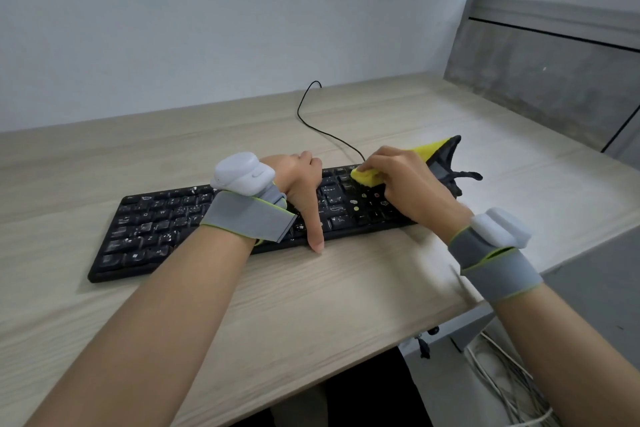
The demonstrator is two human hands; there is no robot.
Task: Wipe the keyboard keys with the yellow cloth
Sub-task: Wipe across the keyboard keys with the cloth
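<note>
On the keyboard, toward its right end, the right hand is pressing the yellow cloth onto the keys.

The right hand is gripping the cloth bunched under its fingers, with the rest of the cloth trailing off past the keyboard's right end, yellow on one face and dark on the other. The left hand is clamping the keyboard near its middle, fingers hooked over the back edge and thumb reaching over the front edge, so it is bracing it. The cable is running off behind the keyboard. Risks, as I judge: the trailing cloth is likely snagging on keycaps, hard rubbing could pop a key, white specks left of the left hand could get missed. Key legends are too blurred to read reliably; no brand visible.
</note>
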